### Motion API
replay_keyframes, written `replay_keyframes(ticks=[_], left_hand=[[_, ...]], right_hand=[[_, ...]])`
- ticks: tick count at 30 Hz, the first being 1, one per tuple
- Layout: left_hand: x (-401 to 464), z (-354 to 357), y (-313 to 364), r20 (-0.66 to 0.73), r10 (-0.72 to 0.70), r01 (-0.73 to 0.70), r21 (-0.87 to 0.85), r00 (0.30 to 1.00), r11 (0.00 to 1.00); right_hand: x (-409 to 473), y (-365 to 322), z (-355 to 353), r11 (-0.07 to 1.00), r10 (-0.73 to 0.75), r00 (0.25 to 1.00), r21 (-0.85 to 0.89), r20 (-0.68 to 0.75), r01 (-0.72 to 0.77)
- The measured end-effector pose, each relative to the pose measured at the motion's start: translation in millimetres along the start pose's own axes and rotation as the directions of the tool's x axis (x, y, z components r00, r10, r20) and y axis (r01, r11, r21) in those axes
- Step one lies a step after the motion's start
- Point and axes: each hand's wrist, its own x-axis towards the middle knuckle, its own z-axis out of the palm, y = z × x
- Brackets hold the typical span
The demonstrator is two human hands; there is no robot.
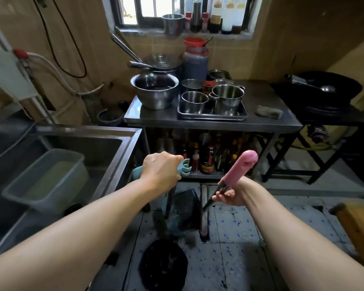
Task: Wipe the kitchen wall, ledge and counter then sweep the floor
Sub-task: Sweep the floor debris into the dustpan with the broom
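The pink plastic broom handle (239, 172) slants over the tiled floor, the right hand (229, 196) curled round its dark shaft just below the pink grip. The left hand (161, 170) clenches the pale blue plastic dustpan handle (184, 168), whose dark pan (185, 208) hangs near the spotted floor tiles (235, 225). Left of it, a grey plastic tub (48, 179) holding cloudy yellowish liquid sits in the steel sink (105, 141). On the steel counter (267, 120), a large steel mixing bowl (155, 90) stands beside a metal tray (211, 116) carrying steel pots. A grey cloth (268, 112) lies to the tray's right.
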Motion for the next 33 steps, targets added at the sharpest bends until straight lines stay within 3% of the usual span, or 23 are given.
replay_keyframes(ticks=[4, 10, 14, 19, 26, 30, 33], left_hand=[[32.9, 11.2, -3.6, 0.024, -0.056, 0.056, 0.004, 0.998, 0.998], [83.0, 27.5, -11.5, 0.086, -0.136, 0.133, 0.039, 0.987, 0.990], [108.7, 40.9, -20.9, 0.109, -0.179, 0.175, 0.039, 0.978, 0.984], [134.8, 69.6, -41.8, 0.116, -0.214, 0.213, 0.023, 0.970, 0.977], [155.4, 109.7, -68.6, 0.114, -0.198, 0.195, 0.039, 0.974, 0.980], [160.2, 132.1, -79.8, 0.140, -0.197, 0.196, 0.026, 0.970, 0.980], [163.0, 147.4, -88.0, 0.162, -0.196, 0.196, 0.013, 0.967, 0.980]], right_hand=[[22.2, -34.7, 2.0, 0.996, -0.055, 0.998, -0.062, 0.041, 0.057], [73.9, -75.8, 3.5, 0.994, -0.014, 0.995, -0.108, 0.095, 0.024], [99.0, -91.9, 12.9, 0.998, -0.007, 0.998, -0.058, 0.069, 0.011], [128.4, -108.5, 24.0, 0.993, -0.113, 0.993, 0.011, -0.019, 0.114], [161.7, -111.6, 36.4, 0.937, -0.296, 0.955, -0.201, -0.022, 0.286], [179.8, -105.7, 43.8, 0.822, -0.443, 0.897, -0.398, 0.000, 0.406], [191.2, -104.0, 49.7, 0.670, -0.572, 0.820, -0.577, 0.001, 0.468]])
